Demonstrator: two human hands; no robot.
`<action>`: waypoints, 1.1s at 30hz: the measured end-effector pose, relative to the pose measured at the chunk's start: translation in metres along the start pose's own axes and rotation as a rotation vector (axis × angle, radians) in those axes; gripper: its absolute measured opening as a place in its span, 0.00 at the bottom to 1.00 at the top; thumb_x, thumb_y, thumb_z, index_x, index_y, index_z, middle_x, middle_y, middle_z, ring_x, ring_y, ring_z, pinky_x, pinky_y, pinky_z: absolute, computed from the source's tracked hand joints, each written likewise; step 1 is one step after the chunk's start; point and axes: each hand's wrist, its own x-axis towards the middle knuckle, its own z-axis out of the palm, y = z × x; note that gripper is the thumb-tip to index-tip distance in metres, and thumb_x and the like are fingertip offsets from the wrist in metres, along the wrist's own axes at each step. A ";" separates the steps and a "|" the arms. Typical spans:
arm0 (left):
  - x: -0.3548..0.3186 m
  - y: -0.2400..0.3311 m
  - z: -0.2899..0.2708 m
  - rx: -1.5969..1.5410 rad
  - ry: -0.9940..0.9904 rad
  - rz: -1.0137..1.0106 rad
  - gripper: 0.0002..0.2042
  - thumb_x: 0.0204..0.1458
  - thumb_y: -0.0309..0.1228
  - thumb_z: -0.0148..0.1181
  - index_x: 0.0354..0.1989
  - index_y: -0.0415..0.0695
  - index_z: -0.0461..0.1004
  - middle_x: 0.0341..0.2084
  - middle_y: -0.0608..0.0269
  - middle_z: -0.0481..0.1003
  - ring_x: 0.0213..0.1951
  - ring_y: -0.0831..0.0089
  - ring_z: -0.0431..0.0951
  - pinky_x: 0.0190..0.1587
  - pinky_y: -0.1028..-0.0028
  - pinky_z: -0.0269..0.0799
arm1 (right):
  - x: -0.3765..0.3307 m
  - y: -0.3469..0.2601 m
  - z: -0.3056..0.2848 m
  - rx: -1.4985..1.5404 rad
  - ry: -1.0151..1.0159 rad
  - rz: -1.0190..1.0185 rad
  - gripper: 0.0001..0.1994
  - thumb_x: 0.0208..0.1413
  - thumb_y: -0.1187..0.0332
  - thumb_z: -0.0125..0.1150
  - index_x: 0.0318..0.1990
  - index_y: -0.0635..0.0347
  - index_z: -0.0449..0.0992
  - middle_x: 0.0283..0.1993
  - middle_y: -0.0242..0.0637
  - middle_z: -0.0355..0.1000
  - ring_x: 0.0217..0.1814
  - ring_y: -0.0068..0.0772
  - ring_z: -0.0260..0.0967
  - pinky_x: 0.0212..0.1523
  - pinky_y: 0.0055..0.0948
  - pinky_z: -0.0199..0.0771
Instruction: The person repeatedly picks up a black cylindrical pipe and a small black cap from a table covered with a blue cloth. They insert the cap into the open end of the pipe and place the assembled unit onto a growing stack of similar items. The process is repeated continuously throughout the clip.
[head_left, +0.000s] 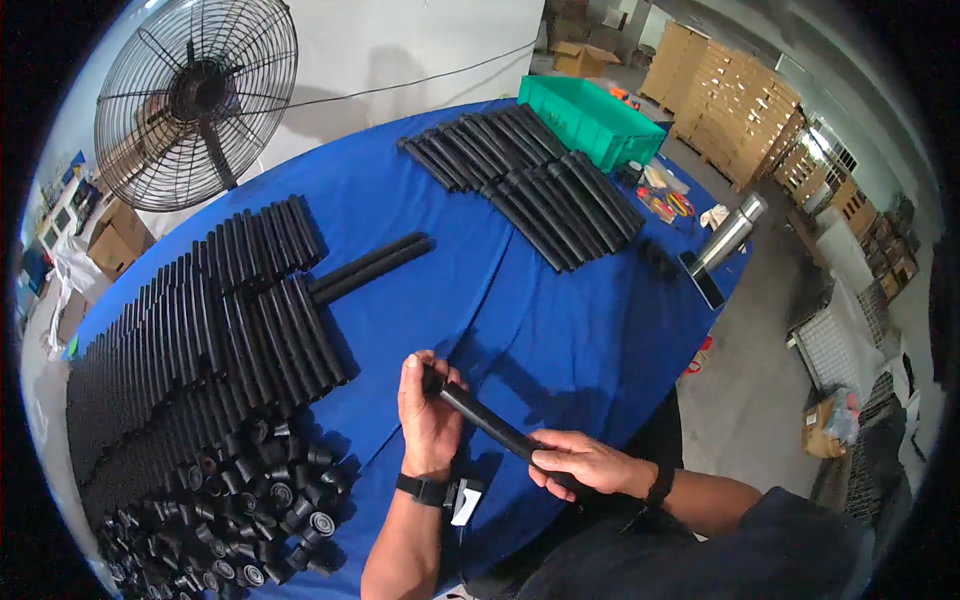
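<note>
My right hand (588,464) is wrapped round the lower end of a black tube (490,421), which slants up to the left over the blue-covered table. At its upper end my left hand (428,425) pinches a small black cap (433,381) between thumb and fingers. The cap sits at the tube's mouth; whether it is pushed in I cannot tell. A heap of loose black caps (250,500) lies on the table left of my left forearm. Beyond it, many similar tubes (200,320) lie stacked in rows.
More black tubes (540,190) lie in two rows at the far side. Behind them stands a green bin (590,120). A steel flask (735,230) and a phone (702,280) are near the table's right edge. A caged fan (200,92) stands at the far left.
</note>
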 end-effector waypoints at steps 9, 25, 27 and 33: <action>-0.002 -0.006 0.001 0.088 -0.102 0.044 0.11 0.65 0.36 0.58 0.46 0.41 0.73 0.28 0.63 0.71 0.30 0.70 0.74 0.34 0.68 0.76 | 0.007 0.017 0.003 0.083 0.010 0.012 0.14 0.73 0.57 0.47 0.49 0.58 0.68 0.33 0.29 0.69 0.24 0.18 0.68 0.19 0.20 0.68; -0.008 -0.013 0.008 0.453 0.033 0.198 0.10 0.62 0.30 0.59 0.44 0.36 0.75 0.22 0.62 0.71 0.21 0.69 0.77 0.26 0.67 0.78 | 0.002 0.001 0.001 -0.371 0.172 -0.053 0.22 0.71 0.57 0.52 0.66 0.57 0.68 0.26 0.28 0.68 0.19 0.19 0.66 0.20 0.24 0.65; -0.009 -0.015 0.009 0.463 0.048 0.213 0.10 0.62 0.30 0.59 0.44 0.35 0.75 0.22 0.62 0.71 0.21 0.69 0.77 0.26 0.68 0.78 | 0.004 0.010 -0.004 -0.525 0.233 -0.178 0.22 0.70 0.56 0.54 0.64 0.58 0.69 0.25 0.35 0.71 0.21 0.24 0.70 0.23 0.30 0.67; -0.008 -0.016 0.010 0.446 0.081 0.264 0.10 0.63 0.29 0.59 0.43 0.33 0.76 0.21 0.61 0.73 0.21 0.69 0.77 0.27 0.66 0.79 | 0.011 0.014 -0.007 -0.703 0.306 -0.297 0.23 0.68 0.58 0.57 0.64 0.60 0.69 0.28 0.49 0.73 0.24 0.31 0.73 0.27 0.37 0.69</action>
